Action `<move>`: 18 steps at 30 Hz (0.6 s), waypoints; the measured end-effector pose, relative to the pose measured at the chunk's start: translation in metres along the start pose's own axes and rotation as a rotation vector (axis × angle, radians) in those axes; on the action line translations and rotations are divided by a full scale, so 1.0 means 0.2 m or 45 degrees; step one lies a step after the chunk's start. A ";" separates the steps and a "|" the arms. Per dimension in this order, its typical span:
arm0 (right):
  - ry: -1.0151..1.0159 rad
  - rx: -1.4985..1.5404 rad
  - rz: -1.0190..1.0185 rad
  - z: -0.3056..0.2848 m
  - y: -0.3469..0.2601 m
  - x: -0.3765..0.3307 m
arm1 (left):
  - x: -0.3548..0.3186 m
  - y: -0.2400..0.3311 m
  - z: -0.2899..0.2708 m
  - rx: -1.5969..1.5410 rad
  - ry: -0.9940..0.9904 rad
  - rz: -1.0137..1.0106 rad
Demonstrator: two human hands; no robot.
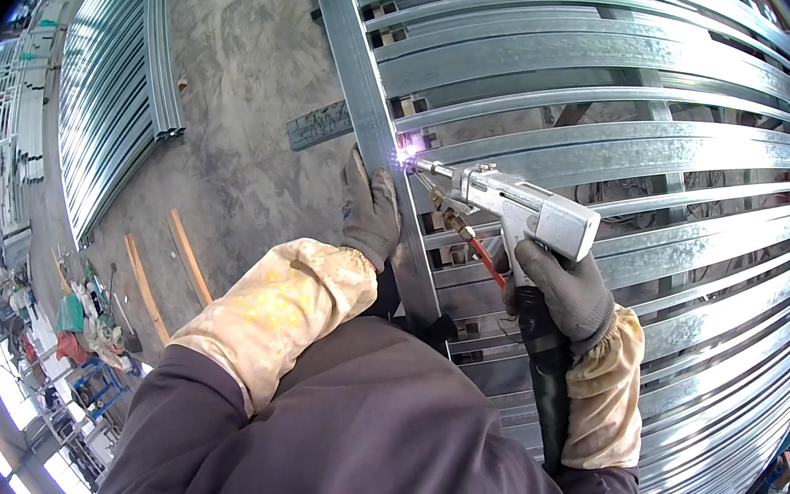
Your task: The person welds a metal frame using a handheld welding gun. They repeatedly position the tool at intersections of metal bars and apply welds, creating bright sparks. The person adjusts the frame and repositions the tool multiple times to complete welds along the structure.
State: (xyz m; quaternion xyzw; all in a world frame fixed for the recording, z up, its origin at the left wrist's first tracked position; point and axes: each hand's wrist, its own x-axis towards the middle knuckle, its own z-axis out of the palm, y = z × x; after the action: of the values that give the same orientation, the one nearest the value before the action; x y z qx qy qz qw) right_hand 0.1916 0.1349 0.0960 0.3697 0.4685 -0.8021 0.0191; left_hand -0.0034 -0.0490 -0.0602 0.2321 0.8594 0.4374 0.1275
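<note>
Gripping welding gun (521,209) — nozzle at tube (372,123) edge.

Galvanised steel frame bars (631,149), bright and spangled; welding gun (521,209) of matt grey metal; dark knit cloth gloves (371,213); rough, dusty concrete floor (238,73).

There was one welding gun (521,214), silver, at centre frame, trailing one black hose (548,380). Two grey gloves showed: the left hand (369,213) and right hand (565,291). One long galvanized rail (372,123) crossed many parallel steel bars (632,139), too many to count. Two wooden slats (164,275) lay on the floor, lower left.
</note>
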 end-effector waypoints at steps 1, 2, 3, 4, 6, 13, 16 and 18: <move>-0.002 0.005 -0.006 0.00 0.00 0.00 | 0.00 0.00 0.00 -0.006 0.005 0.012; -0.013 -0.004 -0.002 0.00 0.00 0.00 | 0.00 -0.01 0.01 0.004 0.008 0.009; -0.023 -0.012 0.001 0.00 0.00 0.00 | 0.00 -0.03 0.01 0.015 0.010 0.007; -0.034 -0.021 0.005 0.00 -0.01 0.00 | 0.00 -0.05 0.01 0.025 0.012 0.004; -0.031 -0.032 -0.008 0.00 -0.01 0.00 | 0.00 -0.06 0.01 0.026 0.014 0.035; -0.033 -0.051 -0.005 -0.01 0.01 0.00 | 0.01 -0.12 0.02 0.092 0.002 0.062; -0.027 -0.033 -0.008 0.01 -0.01 -0.01 | 0.01 -0.13 0.02 0.029 -0.004 0.069; -0.080 -0.033 0.030 -0.02 -0.01 -0.01 | 0.00 -0.12 0.01 0.036 0.005 0.104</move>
State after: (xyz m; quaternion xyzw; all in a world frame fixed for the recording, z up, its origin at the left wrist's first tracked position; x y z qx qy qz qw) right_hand 0.1946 0.1379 0.0980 0.3495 0.4736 -0.8070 0.0478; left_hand -0.0098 -0.0589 -0.0812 0.2678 0.8556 0.4304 0.1047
